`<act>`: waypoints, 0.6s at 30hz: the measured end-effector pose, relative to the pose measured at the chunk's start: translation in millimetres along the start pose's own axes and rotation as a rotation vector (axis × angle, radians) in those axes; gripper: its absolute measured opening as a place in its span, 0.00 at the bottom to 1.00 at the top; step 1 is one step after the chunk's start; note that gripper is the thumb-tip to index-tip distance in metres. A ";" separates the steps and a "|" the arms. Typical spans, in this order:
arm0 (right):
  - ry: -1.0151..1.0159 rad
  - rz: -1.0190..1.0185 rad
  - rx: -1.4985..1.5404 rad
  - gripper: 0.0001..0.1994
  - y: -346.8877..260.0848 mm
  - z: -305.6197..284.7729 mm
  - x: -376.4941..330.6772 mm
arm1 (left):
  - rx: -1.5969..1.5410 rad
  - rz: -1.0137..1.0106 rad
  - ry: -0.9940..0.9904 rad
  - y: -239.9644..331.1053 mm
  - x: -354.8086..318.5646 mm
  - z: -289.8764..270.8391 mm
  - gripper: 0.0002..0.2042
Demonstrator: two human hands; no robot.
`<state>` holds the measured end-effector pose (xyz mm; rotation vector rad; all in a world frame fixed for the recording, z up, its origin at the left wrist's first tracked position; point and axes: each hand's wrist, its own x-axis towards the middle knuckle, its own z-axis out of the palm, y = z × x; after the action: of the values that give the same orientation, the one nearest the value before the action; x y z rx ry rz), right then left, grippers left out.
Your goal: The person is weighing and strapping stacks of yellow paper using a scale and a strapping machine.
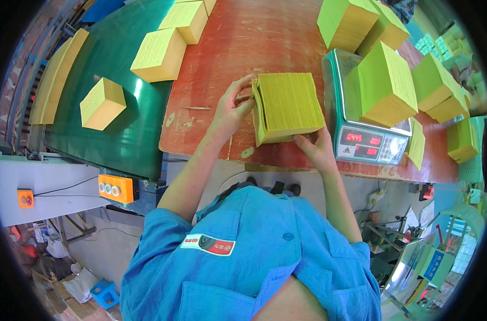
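Observation:
A thick block of yellow paper sheets [290, 101] sits in front of me near the front edge of the red wooden table [216, 69]. My left hand [234, 107] holds its left side with bent fingers, where a few outer sheets stand slightly apart from the rest. At the lower right corner, my right hand [317, 148] grips the block with the thumb on its front face; its other fingers are mostly hidden. Just right of the block stands a digital scale [369, 145] with a lit red display, and another yellow paper block [388, 85] rests on its pan.
Several paper stacks [439, 88] crowd the table's right side. Along the left runs a green conveyor belt [115, 48], carrying a single paper block [102, 103] and a row of blocks [159, 53] by the table. An orange button box [116, 189] hangs at its near end.

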<state>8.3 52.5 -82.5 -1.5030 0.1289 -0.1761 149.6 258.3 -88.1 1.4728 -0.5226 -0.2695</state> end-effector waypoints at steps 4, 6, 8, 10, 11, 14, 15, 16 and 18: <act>-0.005 -0.043 -0.084 0.38 6.2 -2.1 0.9 | -0.047 0.002 0.010 -1.8 1.9 0.5 0.23; -0.007 -0.056 -0.077 0.38 7.4 -1.6 0.5 | -0.015 0.040 0.010 -2.8 2.8 0.5 0.22; 0.018 -0.026 -0.058 0.37 6.7 0.5 -0.9 | 0.198 0.158 0.041 -1.0 4.2 0.7 0.18; 0.024 -0.036 -0.096 0.37 6.5 -0.2 -1.0 | 0.166 0.144 0.061 -1.4 5.0 2.8 0.15; 0.029 -0.047 -0.134 0.37 6.3 -0.5 -1.1 | 0.135 0.130 0.081 -1.5 5.3 3.5 0.13; 0.043 -0.050 -0.119 0.37 5.3 0.5 -1.2 | 0.049 0.082 0.055 0.3 6.0 2.4 0.09; 0.043 -0.051 -0.118 0.37 5.7 0.4 -1.1 | 0.050 0.082 0.055 -0.2 5.8 1.2 0.09; 0.039 -0.046 -0.103 0.37 6.1 0.1 -1.0 | 0.021 0.093 0.039 -1.0 5.3 -0.3 0.09; 0.035 -0.042 -0.086 0.37 7.1 -1.0 -0.7 | -0.008 0.104 0.022 0.7 3.3 -1.2 0.09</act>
<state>7.8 52.1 -89.7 -1.5898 0.1348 -0.2330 152.9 257.9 -86.9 1.4349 -0.5776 -0.1730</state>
